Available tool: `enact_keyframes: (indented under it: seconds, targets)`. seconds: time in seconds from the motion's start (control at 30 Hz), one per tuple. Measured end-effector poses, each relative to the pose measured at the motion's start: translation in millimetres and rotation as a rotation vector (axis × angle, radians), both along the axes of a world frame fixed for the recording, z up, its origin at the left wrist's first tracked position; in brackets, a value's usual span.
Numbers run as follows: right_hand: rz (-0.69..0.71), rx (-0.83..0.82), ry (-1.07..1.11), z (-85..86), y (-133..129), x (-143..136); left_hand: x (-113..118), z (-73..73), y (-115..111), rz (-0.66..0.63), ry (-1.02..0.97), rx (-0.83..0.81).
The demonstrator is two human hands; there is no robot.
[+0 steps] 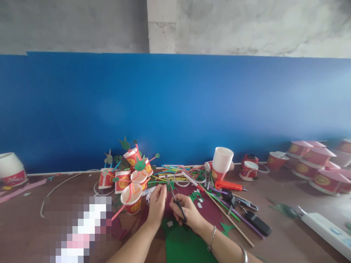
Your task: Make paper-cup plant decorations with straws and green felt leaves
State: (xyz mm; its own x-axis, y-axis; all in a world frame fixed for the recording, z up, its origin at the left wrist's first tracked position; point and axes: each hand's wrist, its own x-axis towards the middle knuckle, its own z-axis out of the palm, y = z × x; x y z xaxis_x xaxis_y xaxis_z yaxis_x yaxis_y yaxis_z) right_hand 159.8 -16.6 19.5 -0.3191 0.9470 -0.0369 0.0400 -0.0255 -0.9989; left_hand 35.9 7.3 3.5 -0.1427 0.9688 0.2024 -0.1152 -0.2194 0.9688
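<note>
Brown table [85, 226] against blue panel [175, 109].

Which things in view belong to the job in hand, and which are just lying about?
Seem to belong:
scissors in the right hand
green paper
cups with straws and green cut-outs
loose straws

Probably just lying about:
black fob
long white device

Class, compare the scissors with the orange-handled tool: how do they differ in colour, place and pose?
The scissors have dark handles; the other tool has a bright orange one. The scissors are held in the right hand, while the orange-handled tool lies on the table. The scissors' blades point away from the person; the orange-handled tool lies roughly crosswise.
</note>
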Motion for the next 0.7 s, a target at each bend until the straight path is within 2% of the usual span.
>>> enact_keyframes:
  seconds: [0.7]
  targets:
    - [0.000, -0.023, -0.034, 4.7, -1.7, -0.1, 0.3, 3.8, -1.1, 0.037, -0.003, 0.004]
